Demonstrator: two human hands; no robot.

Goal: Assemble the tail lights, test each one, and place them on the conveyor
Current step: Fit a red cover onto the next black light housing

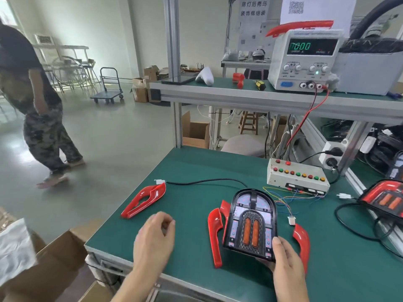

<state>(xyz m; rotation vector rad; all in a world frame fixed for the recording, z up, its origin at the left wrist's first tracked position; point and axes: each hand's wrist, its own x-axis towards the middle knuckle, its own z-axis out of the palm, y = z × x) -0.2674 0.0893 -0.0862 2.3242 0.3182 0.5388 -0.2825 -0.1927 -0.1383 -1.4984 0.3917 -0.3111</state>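
your right hand (283,260) grips the lamp core (253,223), tilted over the red frame (216,234) on the mat (192,166), left hand (156,234) free and loosely curled: assembly step; next, seat the core squarely into the frame.

Daylight is flooding in from the window (8,16) at the far left, washing that corner pale and sheening the floor (122,136). The green worktop (196,214) is sitting evenly lit under soft shadows. The walking person (32,101) is smearing with motion blur, and wide-angle distortion is bending the frame posts (174,62)
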